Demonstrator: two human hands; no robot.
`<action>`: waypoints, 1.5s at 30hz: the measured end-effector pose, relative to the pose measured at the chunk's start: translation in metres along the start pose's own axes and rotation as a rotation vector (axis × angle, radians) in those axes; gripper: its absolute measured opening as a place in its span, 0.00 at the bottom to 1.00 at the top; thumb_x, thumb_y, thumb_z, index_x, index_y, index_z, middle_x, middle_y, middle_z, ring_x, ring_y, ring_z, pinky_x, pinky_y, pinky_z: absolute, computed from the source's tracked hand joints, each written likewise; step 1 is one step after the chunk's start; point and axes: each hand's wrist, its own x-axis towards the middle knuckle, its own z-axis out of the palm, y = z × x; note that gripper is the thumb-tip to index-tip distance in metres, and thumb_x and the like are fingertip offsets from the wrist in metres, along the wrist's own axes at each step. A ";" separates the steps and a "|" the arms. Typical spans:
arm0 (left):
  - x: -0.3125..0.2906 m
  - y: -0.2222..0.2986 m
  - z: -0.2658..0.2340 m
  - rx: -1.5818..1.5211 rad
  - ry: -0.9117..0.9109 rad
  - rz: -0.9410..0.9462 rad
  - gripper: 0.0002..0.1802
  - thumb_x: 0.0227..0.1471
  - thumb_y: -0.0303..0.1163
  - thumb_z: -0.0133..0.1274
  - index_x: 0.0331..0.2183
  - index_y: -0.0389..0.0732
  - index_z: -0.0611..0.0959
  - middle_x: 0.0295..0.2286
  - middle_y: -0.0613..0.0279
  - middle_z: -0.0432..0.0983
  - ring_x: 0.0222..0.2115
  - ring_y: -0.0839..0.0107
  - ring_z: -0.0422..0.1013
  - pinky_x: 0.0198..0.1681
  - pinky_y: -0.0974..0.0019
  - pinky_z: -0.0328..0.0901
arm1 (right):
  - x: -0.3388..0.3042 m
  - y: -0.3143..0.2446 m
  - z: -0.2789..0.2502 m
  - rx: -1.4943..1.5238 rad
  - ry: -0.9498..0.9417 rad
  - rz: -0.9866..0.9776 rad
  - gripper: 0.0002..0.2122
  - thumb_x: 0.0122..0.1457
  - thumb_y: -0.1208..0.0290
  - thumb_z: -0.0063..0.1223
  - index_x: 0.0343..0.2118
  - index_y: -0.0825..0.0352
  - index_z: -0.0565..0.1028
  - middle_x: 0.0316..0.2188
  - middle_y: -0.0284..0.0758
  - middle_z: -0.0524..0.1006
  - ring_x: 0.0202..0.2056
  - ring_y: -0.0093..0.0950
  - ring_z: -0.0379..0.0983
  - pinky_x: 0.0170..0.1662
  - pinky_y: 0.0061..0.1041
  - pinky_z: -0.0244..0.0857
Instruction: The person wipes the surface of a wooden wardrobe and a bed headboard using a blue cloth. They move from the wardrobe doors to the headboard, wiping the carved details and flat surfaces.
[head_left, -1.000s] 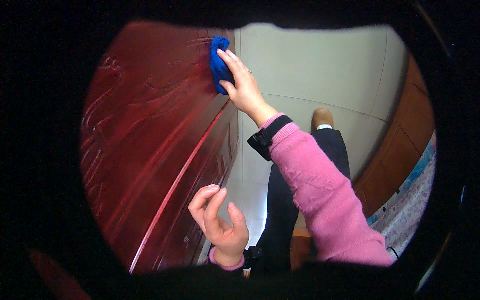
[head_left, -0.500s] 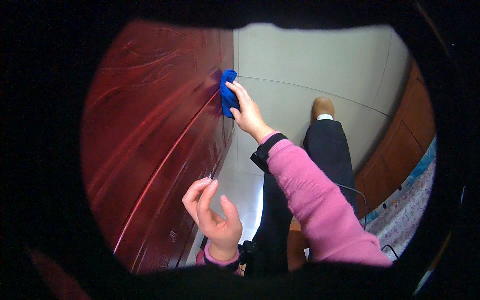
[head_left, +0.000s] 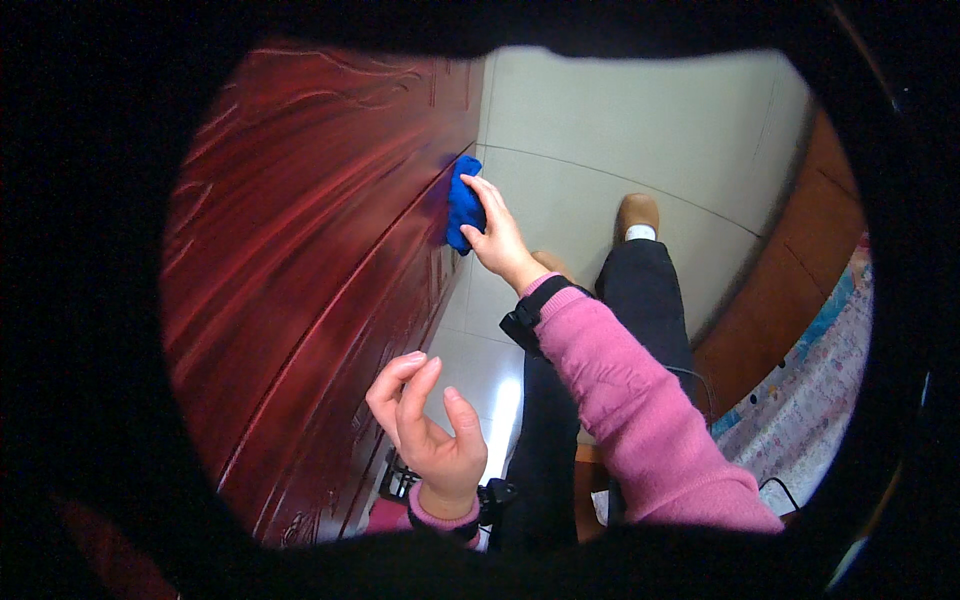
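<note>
Apparently wiping the red carved panel (head_left: 300, 240) with the blue cloth (head_left: 464, 208), held against its edge under the gently bent, parted fingers (head_left: 487, 192) of the right hand (head_left: 502, 241); gripping nothing in the half-curled left hand (head_left: 440, 452); next, probably needing steady, even pressure
</note>
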 end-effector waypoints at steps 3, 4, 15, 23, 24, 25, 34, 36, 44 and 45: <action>0.003 0.017 -0.002 -0.007 -0.034 0.031 0.26 0.51 0.14 0.52 0.54 0.35 0.78 0.52 0.50 0.67 0.54 0.57 0.67 0.59 0.55 0.63 | -0.001 -0.019 -0.013 0.052 0.031 -0.012 0.36 0.55 0.84 0.61 0.69 0.60 0.64 0.68 0.43 0.64 0.70 0.42 0.59 0.72 0.35 0.54; 0.006 0.021 -0.002 -0.019 -0.056 0.040 0.27 0.52 0.14 0.52 0.55 0.34 0.77 0.53 0.50 0.66 0.56 0.57 0.66 0.62 0.54 0.60 | 0.001 -0.026 -0.015 0.063 0.029 0.028 0.36 0.56 0.84 0.61 0.69 0.60 0.64 0.68 0.43 0.65 0.70 0.42 0.59 0.72 0.35 0.54; 0.038 0.081 -0.052 -0.025 -0.007 0.115 0.25 0.50 0.14 0.53 0.52 0.36 0.80 0.51 0.49 0.68 0.52 0.54 0.69 0.58 0.53 0.64 | -0.006 -0.157 -0.019 0.124 -0.010 -0.131 0.35 0.59 0.80 0.62 0.70 0.59 0.63 0.69 0.44 0.62 0.71 0.42 0.57 0.72 0.37 0.54; 0.035 0.139 -0.085 0.058 -0.013 0.123 0.27 0.51 0.12 0.51 0.54 0.35 0.77 0.53 0.47 0.67 0.54 0.55 0.67 0.61 0.53 0.62 | -0.037 -0.244 -0.034 0.134 -0.058 -0.194 0.34 0.61 0.78 0.61 0.71 0.57 0.62 0.71 0.44 0.58 0.71 0.41 0.58 0.62 0.35 0.68; 0.034 0.145 -0.090 0.073 0.001 0.115 0.27 0.51 0.13 0.51 0.54 0.35 0.77 0.53 0.47 0.67 0.54 0.55 0.67 0.61 0.53 0.62 | -0.040 -0.254 -0.035 0.108 -0.059 -0.213 0.35 0.61 0.77 0.61 0.71 0.56 0.62 0.71 0.44 0.58 0.71 0.41 0.58 0.59 0.35 0.72; 0.032 0.151 -0.094 0.086 0.014 0.109 0.27 0.51 0.13 0.51 0.54 0.34 0.77 0.53 0.47 0.67 0.55 0.55 0.67 0.61 0.53 0.62 | -0.045 -0.264 -0.036 0.121 -0.080 -0.196 0.35 0.61 0.76 0.61 0.71 0.56 0.62 0.71 0.45 0.58 0.71 0.41 0.58 0.57 0.34 0.73; 0.020 0.198 -0.127 0.108 0.138 0.121 0.22 0.52 0.16 0.54 0.50 0.35 0.80 0.50 0.48 0.69 0.52 0.51 0.70 0.56 0.51 0.68 | -0.086 -0.352 -0.046 0.323 -0.123 -0.106 0.37 0.63 0.76 0.58 0.74 0.62 0.55 0.71 0.49 0.58 0.71 0.48 0.56 0.72 0.41 0.53; 0.022 0.203 -0.136 0.102 0.163 0.126 0.21 0.53 0.16 0.54 0.50 0.35 0.80 0.50 0.48 0.69 0.52 0.51 0.70 0.56 0.51 0.68 | -0.088 -0.365 -0.047 0.273 -0.145 -0.135 0.37 0.65 0.75 0.56 0.75 0.63 0.53 0.71 0.49 0.58 0.71 0.48 0.56 0.72 0.41 0.53; 0.018 0.200 -0.178 0.082 0.197 0.202 0.20 0.53 0.18 0.54 0.50 0.37 0.81 0.50 0.49 0.69 0.51 0.52 0.70 0.56 0.49 0.68 | -0.107 -0.405 -0.041 0.200 -0.128 -0.219 0.34 0.64 0.79 0.55 0.73 0.62 0.58 0.70 0.46 0.60 0.69 0.48 0.61 0.69 0.39 0.58; 0.017 0.195 -0.184 0.073 0.197 0.210 0.20 0.53 0.18 0.54 0.50 0.37 0.81 0.50 0.49 0.69 0.51 0.52 0.70 0.56 0.49 0.68 | -0.108 -0.409 -0.039 0.187 -0.116 -0.235 0.34 0.63 0.79 0.55 0.73 0.61 0.59 0.69 0.46 0.60 0.69 0.48 0.62 0.69 0.39 0.58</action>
